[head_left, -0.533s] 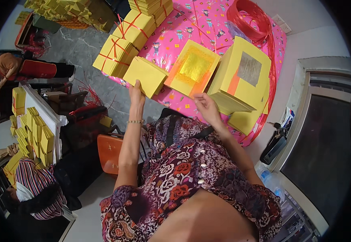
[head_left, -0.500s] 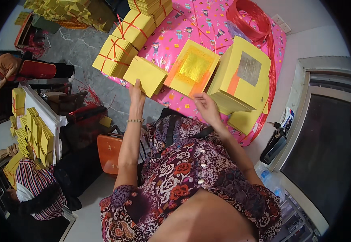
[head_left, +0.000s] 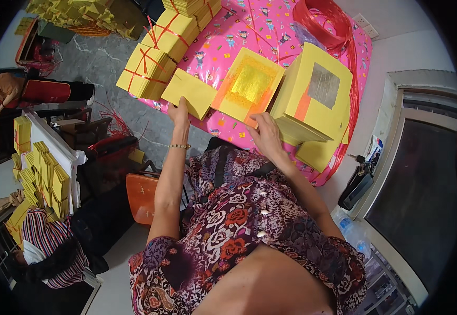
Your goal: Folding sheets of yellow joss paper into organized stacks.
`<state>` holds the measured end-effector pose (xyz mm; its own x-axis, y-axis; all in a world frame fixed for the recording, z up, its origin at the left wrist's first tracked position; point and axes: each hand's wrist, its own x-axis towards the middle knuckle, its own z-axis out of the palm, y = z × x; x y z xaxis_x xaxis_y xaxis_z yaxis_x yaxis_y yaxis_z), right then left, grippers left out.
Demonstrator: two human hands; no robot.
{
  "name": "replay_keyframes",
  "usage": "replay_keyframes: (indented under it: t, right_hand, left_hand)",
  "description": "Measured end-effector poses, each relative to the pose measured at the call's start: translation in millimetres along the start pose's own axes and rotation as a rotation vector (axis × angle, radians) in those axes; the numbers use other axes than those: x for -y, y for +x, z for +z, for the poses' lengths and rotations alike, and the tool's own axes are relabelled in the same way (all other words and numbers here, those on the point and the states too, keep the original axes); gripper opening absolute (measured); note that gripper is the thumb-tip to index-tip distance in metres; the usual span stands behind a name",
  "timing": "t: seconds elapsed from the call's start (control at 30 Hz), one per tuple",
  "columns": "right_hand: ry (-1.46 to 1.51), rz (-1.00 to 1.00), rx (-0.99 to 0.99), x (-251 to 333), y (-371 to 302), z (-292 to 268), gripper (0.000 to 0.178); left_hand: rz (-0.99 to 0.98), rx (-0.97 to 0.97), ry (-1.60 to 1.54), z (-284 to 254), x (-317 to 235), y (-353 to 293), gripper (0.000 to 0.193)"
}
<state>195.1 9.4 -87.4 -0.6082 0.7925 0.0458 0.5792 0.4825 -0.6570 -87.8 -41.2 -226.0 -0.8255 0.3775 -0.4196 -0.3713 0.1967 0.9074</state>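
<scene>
My left hand (head_left: 179,113) grips the near edge of a folded yellow paper (head_left: 189,93), its thumb on top; the paper lies at the table's left front edge. Beside it is a yellow sheet with a shiny gold square and orange border (head_left: 249,84). My right hand (head_left: 266,132) has its bent fingers closed at that sheet's near right corner; the fingertips are partly hidden. Just right of it stands a tall stack of yellow paper (head_left: 300,107), its top sheet bearing a silver square and an orange strip.
Bundles of yellow paper tied with red string (head_left: 145,72) line the table's left edge. A coil of red plastic ribbon (head_left: 320,21) lies at the back right of the pink patterned tablecloth (head_left: 213,50). Two people sit at left, near another table with yellow stacks (head_left: 47,176).
The yellow paper under my left hand has gone from thick and raised to lying flatter. My right hand has moved onto the corner of the gold-square sheet, its fingers closing there.
</scene>
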Motion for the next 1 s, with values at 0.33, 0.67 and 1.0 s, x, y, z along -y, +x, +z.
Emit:
replay_keyframes:
  t: [0.33, 0.67, 1.0]
  right_hand:
    - [-0.162, -0.1, -0.032, -4.4, 12.0, 5.7, 0.038]
    - [0.101, -0.009, -0.073, -2.7, 11.8, 1.7, 0.011]
    - [0.174, 0.12, -0.046, -9.4, 13.1, 4.9, 0.015]
  left_hand:
    - [0.034, -0.137, 0.279, -11.7, 0.4, -6.3, 0.05]
    - [0.236, -0.005, 0.115, -29.3, 15.0, -50.6, 0.033]
    - [-0.069, 0.589, -0.151, 27.6, -29.5, -140.1, 0.03]
